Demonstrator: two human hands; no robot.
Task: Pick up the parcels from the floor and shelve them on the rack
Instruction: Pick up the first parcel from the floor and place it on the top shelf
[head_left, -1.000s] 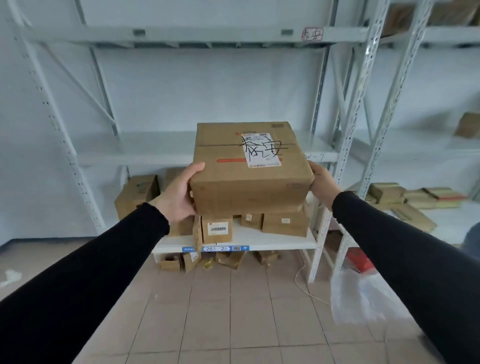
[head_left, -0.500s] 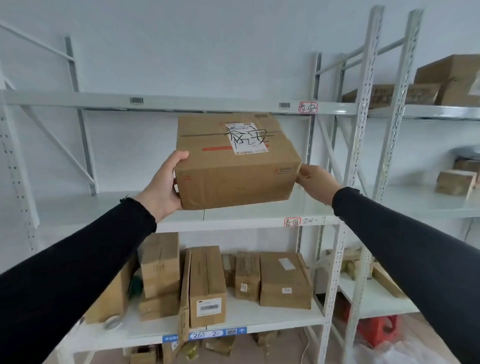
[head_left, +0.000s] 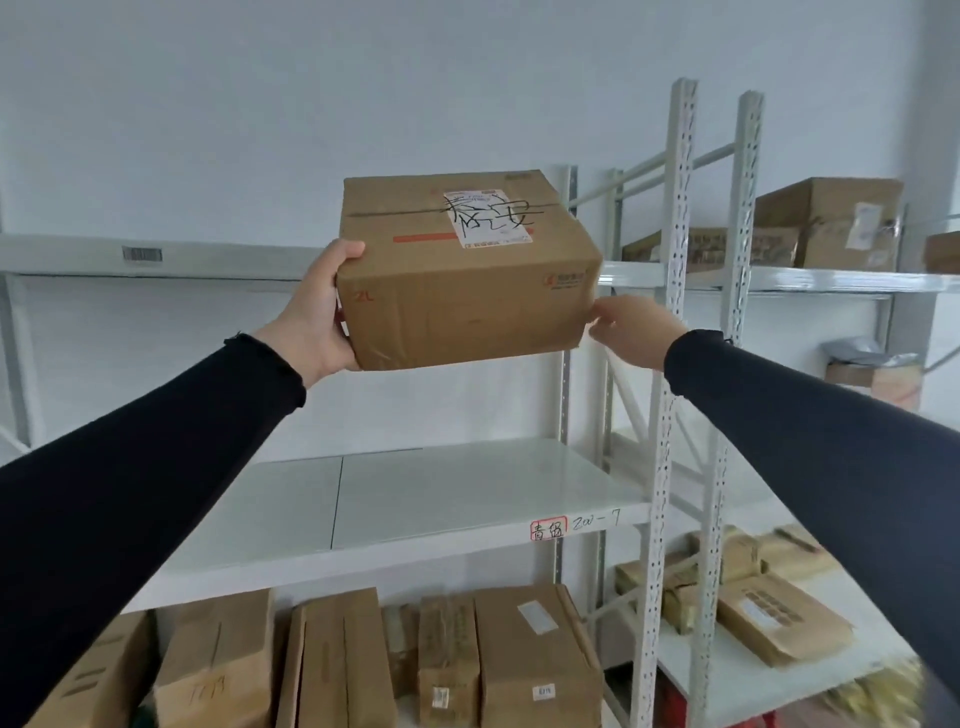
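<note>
A brown cardboard parcel (head_left: 462, 291) with a white label and black handwriting on top is held up in the air in front of the white rack (head_left: 675, 364). My left hand (head_left: 317, 317) grips its left side, thumb on the top edge. My right hand (head_left: 631, 327) presses against its lower right corner. The parcel hangs at the height of the upper shelf (head_left: 156, 257), well above the bare middle shelf (head_left: 441, 499).
Several cardboard boxes (head_left: 535, 660) stand on the lower shelf. The neighbouring rack on the right holds boxes on its top shelf (head_left: 831, 223), a grey bag over a box (head_left: 872, 364) and flat parcels (head_left: 779, 623) lower down. White uprights (head_left: 737, 312) separate the two racks.
Both hands have lifted the parcel from lower-shelf height to the level of the upper shelf. My view has tilted upward, so the floor has dropped out of sight.
</note>
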